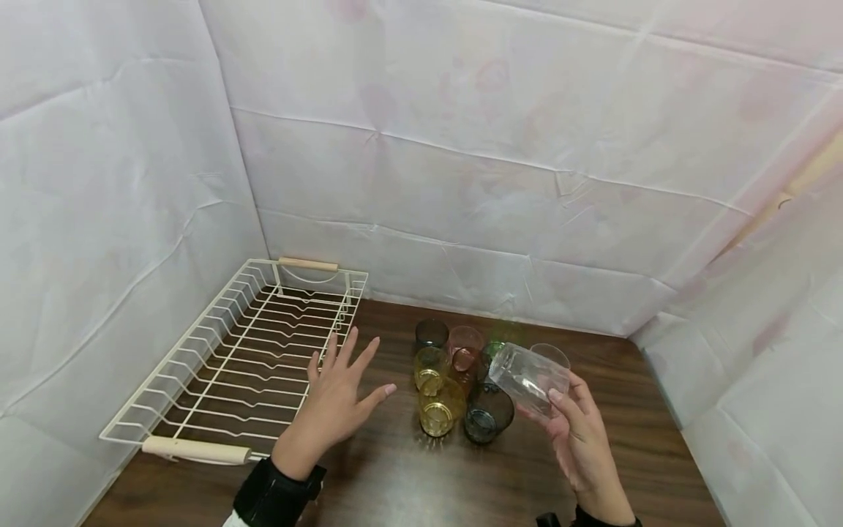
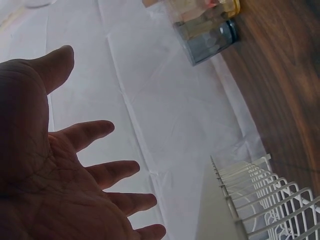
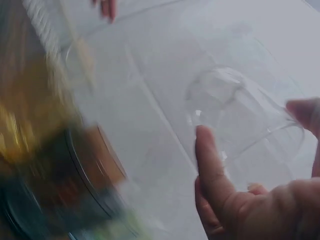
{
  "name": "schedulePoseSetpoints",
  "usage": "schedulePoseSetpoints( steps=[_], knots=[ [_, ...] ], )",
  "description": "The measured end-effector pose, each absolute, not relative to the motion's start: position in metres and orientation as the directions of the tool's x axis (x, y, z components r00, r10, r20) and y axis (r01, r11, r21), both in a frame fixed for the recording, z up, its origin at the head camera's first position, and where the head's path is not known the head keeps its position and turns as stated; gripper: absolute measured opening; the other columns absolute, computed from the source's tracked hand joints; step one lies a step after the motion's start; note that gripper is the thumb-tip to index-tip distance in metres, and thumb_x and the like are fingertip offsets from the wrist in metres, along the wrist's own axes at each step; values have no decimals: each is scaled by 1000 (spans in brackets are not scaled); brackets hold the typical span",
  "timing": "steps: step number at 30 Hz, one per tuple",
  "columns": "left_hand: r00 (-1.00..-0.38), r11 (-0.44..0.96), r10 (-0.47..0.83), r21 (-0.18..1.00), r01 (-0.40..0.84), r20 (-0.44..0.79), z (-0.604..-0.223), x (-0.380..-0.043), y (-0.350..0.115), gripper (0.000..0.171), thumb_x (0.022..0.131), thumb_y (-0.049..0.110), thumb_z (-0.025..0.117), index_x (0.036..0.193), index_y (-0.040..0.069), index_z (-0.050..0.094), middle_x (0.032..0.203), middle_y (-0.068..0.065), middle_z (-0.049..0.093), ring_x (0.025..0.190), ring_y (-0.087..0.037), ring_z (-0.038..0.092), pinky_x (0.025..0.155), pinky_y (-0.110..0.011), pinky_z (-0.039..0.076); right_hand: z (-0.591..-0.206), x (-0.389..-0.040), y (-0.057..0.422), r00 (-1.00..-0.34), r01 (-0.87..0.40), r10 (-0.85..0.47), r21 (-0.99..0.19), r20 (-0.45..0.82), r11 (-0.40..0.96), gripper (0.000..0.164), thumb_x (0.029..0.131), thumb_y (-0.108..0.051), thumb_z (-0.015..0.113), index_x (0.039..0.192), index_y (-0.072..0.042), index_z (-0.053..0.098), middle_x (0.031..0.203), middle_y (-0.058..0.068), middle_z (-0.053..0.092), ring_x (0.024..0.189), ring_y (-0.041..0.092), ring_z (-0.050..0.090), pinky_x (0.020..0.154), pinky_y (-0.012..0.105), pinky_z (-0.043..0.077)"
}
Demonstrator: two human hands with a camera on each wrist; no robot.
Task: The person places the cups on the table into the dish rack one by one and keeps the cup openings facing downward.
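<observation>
A clear drinking glass is tilted on its side in my right hand, which grips it between thumb and fingers above the table's right part. The right wrist view shows the same glass close up. My left hand hovers with spread fingers beside the rack's right edge and holds nothing. Between the hands stand several coloured glasses: yellow ones, a dark grey-blue one, a pink one, a dark one and a green one partly hidden. Another clear glass stands behind the held one.
A cream wire dish rack with wooden handles takes up the left of the brown wooden table. White sheeting walls in the table at the back and both sides.
</observation>
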State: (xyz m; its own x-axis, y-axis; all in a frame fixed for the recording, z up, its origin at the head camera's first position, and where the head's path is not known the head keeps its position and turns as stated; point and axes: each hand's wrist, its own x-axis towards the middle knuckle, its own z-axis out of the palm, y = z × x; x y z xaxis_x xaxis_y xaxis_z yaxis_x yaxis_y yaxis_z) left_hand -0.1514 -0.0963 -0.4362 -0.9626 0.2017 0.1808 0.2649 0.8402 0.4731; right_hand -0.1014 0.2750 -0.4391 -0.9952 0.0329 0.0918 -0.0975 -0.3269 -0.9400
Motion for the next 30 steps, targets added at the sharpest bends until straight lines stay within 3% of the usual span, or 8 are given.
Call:
schedulePoseSetpoints(
  steps=[5,9,17,30],
  knots=[
    [-962,841,202,471,267,185,-438,-151,-95,81,98,56,71,166,23,41,179,-19,19,165,-53,8,122,-86,14,-453,-101,274,-969,-44,-149,-729,198,-683,38,116,-15,28,151,-17,43,149,7,57,136,22,63,110,38,59],
    [-964,843,199,471,259,174,-438,-151,-94,81,99,56,70,167,24,40,179,-18,19,165,-53,8,122,-85,13,-463,-101,273,-945,52,-211,-520,251,-852,39,116,-20,27,150,-14,46,152,12,55,140,26,58,116,39,55],
    [-965,831,207,491,261,163,-439,-150,-94,82,99,57,69,168,25,37,180,-17,18,166,-53,7,123,-85,10,-474,-102,263,-932,100,-214,-360,293,-928,40,116,-21,32,151,-12,48,150,16,58,141,29,58,117,41,54],
    [-960,811,212,516,277,182,-438,-151,-89,81,100,56,68,168,27,36,180,-14,20,165,-53,11,123,-84,12,-479,-106,253,-886,137,-262,-325,381,-936,44,116,-22,32,157,-12,45,158,16,56,148,30,53,121,42,50]
  ],
)
